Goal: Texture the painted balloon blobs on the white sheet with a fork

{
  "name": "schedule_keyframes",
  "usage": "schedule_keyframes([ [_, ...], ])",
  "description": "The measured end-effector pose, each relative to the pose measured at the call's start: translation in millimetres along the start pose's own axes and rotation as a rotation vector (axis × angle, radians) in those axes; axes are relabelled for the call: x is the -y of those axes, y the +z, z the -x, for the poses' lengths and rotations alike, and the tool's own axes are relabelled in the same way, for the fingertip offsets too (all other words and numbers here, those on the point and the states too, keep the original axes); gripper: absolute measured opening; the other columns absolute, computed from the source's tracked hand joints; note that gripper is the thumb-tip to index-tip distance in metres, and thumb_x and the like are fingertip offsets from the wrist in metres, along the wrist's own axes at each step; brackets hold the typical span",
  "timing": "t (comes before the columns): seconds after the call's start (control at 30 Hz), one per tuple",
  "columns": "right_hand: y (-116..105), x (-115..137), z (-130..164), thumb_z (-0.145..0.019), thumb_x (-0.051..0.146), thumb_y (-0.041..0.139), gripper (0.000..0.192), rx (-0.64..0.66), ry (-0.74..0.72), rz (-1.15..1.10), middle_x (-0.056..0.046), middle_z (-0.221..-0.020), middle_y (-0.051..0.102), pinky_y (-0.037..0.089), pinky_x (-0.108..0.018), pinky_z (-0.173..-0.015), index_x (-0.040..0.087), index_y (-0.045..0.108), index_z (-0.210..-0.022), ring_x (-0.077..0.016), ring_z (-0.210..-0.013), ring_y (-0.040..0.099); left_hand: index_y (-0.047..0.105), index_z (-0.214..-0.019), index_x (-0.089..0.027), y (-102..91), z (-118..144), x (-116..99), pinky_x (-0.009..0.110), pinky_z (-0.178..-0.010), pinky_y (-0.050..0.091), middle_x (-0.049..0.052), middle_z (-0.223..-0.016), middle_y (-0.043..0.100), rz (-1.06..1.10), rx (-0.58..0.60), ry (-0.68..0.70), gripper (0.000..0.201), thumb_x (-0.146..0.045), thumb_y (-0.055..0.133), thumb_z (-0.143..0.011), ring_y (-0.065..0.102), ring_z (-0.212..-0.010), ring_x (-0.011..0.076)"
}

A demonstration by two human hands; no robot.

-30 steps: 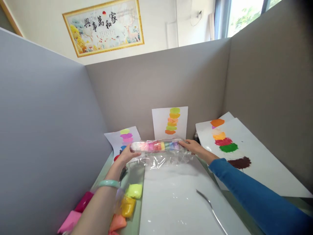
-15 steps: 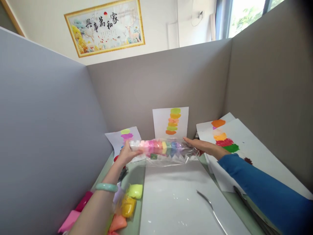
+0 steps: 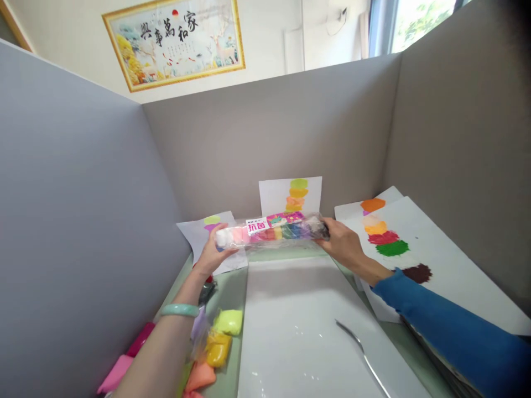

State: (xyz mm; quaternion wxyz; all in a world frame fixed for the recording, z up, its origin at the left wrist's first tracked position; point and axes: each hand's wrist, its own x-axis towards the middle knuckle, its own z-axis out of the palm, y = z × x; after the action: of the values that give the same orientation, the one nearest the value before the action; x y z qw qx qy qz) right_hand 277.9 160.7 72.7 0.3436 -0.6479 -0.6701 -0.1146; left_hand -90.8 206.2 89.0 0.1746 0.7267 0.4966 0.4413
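Note:
A long clear pack of multicoloured modelling clay (image 3: 274,231) is held level above the far end of a white board (image 3: 290,320). Its colours run from white at the left to black at the right, and a pink printed label faces up. My left hand (image 3: 213,251), with a pale green bangle on its wrist, is closed around the white end. Around the dark end, my right hand (image 3: 342,241) is closed too. The pack hides the lower part of a painted paper (image 3: 269,196) that leans on the back partition.
A curved metal tool (image 3: 363,354) lies on the board's right. Left of the board are small packets of clay, among them a yellow-green packet (image 3: 229,322) and an orange packet (image 3: 201,377). Painted sheets (image 3: 435,243) rest at the right. Grey partitions (image 3: 269,143) enclose the table.
The pack has risen a little and rolled so that its printed label shows. My right hand, flatter before, now wraps the dark end. My left hand keeps its hold.

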Motion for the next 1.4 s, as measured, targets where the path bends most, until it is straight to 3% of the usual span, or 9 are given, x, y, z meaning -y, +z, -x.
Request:
schedule_keyframes([
  [0.1,17,-23,18,-0.088,0.034,0.047,0.05,-0.019,-0.143,0.111,-0.018,-0.122,0.058,0.04,-0.039,-0.091,0.012,0.046,-0.133,-0.032,-0.115,0.05,0.032,-0.143,-0.022,-3.2,1,18,0.041,-0.111,0.026,0.013,-0.149,0.036,-0.3,0.1,0.215,0.086,-0.039,0.074,-0.069,0.032,-0.138,0.0276],
  [0.27,29,-47,44,-0.084,0.024,0.051,0.055,0.455,-0.277,0.195,-0.017,-0.109,0.062,0.043,-0.037,-0.079,0.013,0.042,-0.137,-0.0292,-0.097,0.058,0.053,-0.129,-0.031,-7.8,15,40,0.038,-0.11,0.029,0.007,-0.142,0.049,-0.582,0.579,0.176,0.064,-0.039,0.073,-0.069,0.042,-0.132,0.0268],
  [0.4,1,-22,30,-0.069,0.025,0.068,0.061,0.609,-0.169,0.325,-0.016,-0.103,0.06,0.043,-0.034,-0.068,0.016,0.053,-0.127,-0.0323,-0.093,0.059,0.054,-0.129,-0.026,0.6,14,16,0.037,-0.105,0.035,0.009,-0.142,0.047,-0.599,0.427,0.241,0.056,-0.044,0.066,-0.077,0.046,-0.128,0.027],
  [0.5,-8,2,21,-0.077,0.031,0.062,0.063,0.521,-0.12,0.271,-0.015,-0.106,0.058,0.042,-0.032,-0.066,0.022,0.044,-0.137,-0.0288,-0.087,0.062,0.045,-0.137,-0.027,18.6,13,-6,0.039,-0.101,0.037,0.01,-0.145,0.041,-0.695,0.396,0.297,0.069,-0.04,0.07,-0.074,0.042,-0.127,0.0291],
  [0.73,46,16,41,-0.09,0.019,0.041,0.048,0.395,-0.087,0.3,-0.017,-0.117,0.054,0.043,-0.034,-0.071,0.024,0.046,-0.137,-0.0273,-0.09,0.061,0.055,-0.119,-0.022,71.4,13,-4,0.039,-0.085,0.045,0.013,-0.125,0.053,-0.96,0.386,0.268,0.036,-0.018,0.055,-0.083,0.047,-0.114,0.0291],
  [0.9,48,16,41,-0.088,0.019,0.046,0.052,0.384,-0.028,0.232,-0.016,-0.118,0.053,0.043,-0.031,-0.076,0.023,0.042,-0.14,-0.0266,-0.1,0.057,0.053,-0.119,-0.018,80.9,7,-13,0.043,-0.089,0.043,0.015,-0.127,0.051,-0.976,0.373,0.153,0.035,-0.011,0.048,-0.085,0.048,-0.115,0.0296],
  [1.03,22,8,27,-0.082,0.031,0.059,0.062,0.453,0.109,0.078,-0.018,-0.122,0.05,0.045,-0.033,-0.08,0.016,0.041,-0.14,-0.0271,-0.099,0.06,0.045,-0.132,-0.017,67.5,9,-35,0.042,-0.098,0.038,0.014,-0.139,0.043,-0.843,0.325,0.081,0.055,-0.019,0.06,-0.08,0.043,-0.124,0.0299],
  [1.13,-15,13,-6,-0.084,0.032,0.057,0.053,0.284,0.134,-0.095,-0.02,-0.126,0.05,0.045,-0.035,-0.088,0.014,0.049,-0.133,-0.029,-0.108,0.057,0.048,-0.132,-0.014,56.3,20,-51,0.038,-0.101,0.037,0.015,-0.135,0.05,-0.699,0.298,0.103,0.052,-0.02,0.058,-0.082,0.046,-0.124,0.0273],
  [1.4,-168,107,-157,-0.091,0.059,0.039,0.057,-0.115,0.269,-1.226,-0.015,-0.099,0.063,0.055,-0.029,-0.063,0.013,0.05,-0.123,-0.0198,-0.082,0.064,0.061,-0.12,-0.021,49.3,79,-94,0.039,-0.1,0.04,0.01,-0.122,0.061,-0.37,0.351,0.256,0.038,-0.026,0.06,-0.082,0.052,-0.117,0.0268],
])
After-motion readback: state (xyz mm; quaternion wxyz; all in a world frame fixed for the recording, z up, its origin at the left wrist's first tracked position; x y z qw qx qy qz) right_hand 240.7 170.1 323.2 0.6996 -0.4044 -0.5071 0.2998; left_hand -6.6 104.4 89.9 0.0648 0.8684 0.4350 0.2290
